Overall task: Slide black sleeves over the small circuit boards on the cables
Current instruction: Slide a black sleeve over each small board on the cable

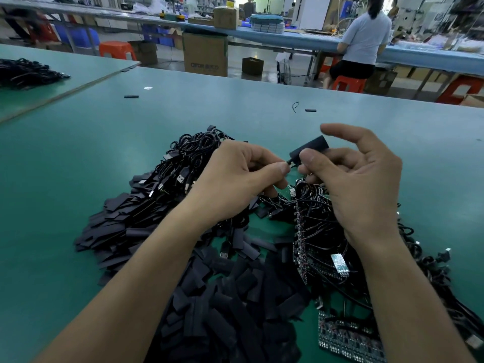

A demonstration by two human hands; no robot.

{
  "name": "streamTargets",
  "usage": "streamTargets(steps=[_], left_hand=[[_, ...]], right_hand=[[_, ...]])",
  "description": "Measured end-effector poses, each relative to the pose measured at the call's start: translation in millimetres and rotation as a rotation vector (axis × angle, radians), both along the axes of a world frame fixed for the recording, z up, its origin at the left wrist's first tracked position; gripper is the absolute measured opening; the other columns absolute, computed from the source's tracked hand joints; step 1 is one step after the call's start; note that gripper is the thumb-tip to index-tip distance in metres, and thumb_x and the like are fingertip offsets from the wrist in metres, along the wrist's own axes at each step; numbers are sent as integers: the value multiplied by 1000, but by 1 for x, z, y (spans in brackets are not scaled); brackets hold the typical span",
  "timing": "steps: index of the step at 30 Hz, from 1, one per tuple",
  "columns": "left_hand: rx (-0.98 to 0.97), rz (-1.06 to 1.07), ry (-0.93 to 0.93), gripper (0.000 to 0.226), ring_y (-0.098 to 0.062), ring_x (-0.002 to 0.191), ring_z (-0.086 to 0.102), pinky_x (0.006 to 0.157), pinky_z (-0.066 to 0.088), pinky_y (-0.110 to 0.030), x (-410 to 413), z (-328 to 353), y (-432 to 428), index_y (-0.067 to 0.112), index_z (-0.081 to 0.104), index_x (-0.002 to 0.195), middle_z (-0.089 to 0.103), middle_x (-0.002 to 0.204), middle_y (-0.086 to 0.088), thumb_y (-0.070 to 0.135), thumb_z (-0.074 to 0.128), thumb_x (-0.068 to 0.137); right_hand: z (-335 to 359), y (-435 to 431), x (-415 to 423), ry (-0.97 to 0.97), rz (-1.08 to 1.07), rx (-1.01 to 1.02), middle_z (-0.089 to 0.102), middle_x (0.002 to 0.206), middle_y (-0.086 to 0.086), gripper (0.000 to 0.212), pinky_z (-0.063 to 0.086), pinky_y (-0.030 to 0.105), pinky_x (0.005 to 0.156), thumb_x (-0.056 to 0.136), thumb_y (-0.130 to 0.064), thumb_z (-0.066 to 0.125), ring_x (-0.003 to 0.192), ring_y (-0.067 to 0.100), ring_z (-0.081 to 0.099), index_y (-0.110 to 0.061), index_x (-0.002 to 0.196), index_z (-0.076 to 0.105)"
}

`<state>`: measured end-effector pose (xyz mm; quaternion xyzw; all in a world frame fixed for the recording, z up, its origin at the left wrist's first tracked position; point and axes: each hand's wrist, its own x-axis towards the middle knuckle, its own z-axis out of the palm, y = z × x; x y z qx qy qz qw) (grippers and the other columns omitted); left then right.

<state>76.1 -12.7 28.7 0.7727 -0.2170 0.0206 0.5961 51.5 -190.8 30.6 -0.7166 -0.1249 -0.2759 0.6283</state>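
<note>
Above the heap of loose sleeves (222,297) on the counter (78,158), my left grip (235,174) pinched a cable (288,162) while my right grip (353,179) clasped a black sleeve (310,146) at the cable's end; keeping the sleeve's mouth in line with the cable, I judged, would ease it along.

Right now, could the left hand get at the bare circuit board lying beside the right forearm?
Probably not yet: the left hand pinches a cable. Otherwise the way looks free, as nothing covers the circuit board just inside the right forearm.
</note>
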Motion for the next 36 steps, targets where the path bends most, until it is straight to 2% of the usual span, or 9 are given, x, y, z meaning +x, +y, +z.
streamTargets(steps=[3, 7, 13, 20, 22, 25, 29, 33, 36], left_hand=[[-24, 4, 11, 10, -14, 66, 72, 69, 62, -34, -2, 0, -2, 11, 76, 88, 77, 76, -1, 17, 69, 94], [-74, 23, 4, 9, -15, 64, 72, 68, 61, -30, -5, 3, -4, 8, 75, 89, 76, 75, -4, 11, 68, 94], [-73, 38, -19, 10, -12, 61, 71, 65, 59, -28, -6, 6, -3, 10, 74, 87, 76, 74, -4, 8, 67, 94], [-41, 0, -1, 11, -15, 67, 73, 67, 60, -25, -3, 1, -5, 13, 75, 86, 76, 76, -2, 11, 67, 94], [5, -32, 3, 5, -13, 75, 74, 73, 59, -24, -2, -1, -4, 17, 75, 90, 77, 80, 0, 20, 71, 92], [192, -69, 44, 19, -8, 80, 72, 75, 59, -24, 1, -6, 0, 25, 74, 95, 76, 84, 6, 39, 79, 83], [356, -49, 64, 18, -5, 79, 72, 76, 58, -23, 5, -13, 1, 23, 75, 97, 75, 81, 11, 34, 80, 83], [342, 80, -30, 6, -3, 63, 66, 55, 45, -7, 7, -13, -2, 28, 74, 87, 71, 69, 14, 33, 76, 87], [269, 281, -117, 8, 7, 58, 59, 55, 40, -3, 13, -12, 2, 32, 68, 83, 64, 61, 22, 32, 73, 90]], right_hand=[[-2, 6, 0, -21, 3, 48, 76, 77, -3, 33, 57, 22, 65, 87, -11, 76, 69, 18, 74, -29, 112, 67], [-5, 11, 1, -25, -7, 49, 77, 82, -5, 31, 58, 25, 67, 95, -14, 67, 73, 17, 75, -31, 120, 66], [-8, 15, 0, -10, -3, 51, 77, 82, -6, 35, 58, 23, 67, 95, -13, 67, 70, 15, 74, -31, 125, 63], [-5, 13, -1, 37, -11, 34, 76, 76, -6, 26, 54, 20, 60, 93, -14, 68, 66, 13, 72, -32, 113, 66], [-4, 9, -2, 60, -36, 47, 75, 76, -5, 21, 52, 19, 58, 93, -14, 68, 65, 12, 72, -29, 108, 66], [0, 3, -1, 90, -82, 116, 76, 76, 0, 15, 51, 20, 56, 93, -11, 67, 62, 14, 70, -21, 102, 63], [3, -4, -1, 129, -128, 182, 75, 75, 2, 13, 51, 23, 55, 92, -7, 65, 60, 16, 69, -18, 97, 60], [4, -10, -1, 188, -188, 91, 76, 78, -4, 16, 52, 18, 55, 96, -14, 63, 63, 12, 72, -25, 106, 58], [0, -20, 3, 304, -252, -145, 74, 75, -15, 21, 50, 17, 55, 98, -22, 61, 61, 4, 70, -32, 116, 57]])
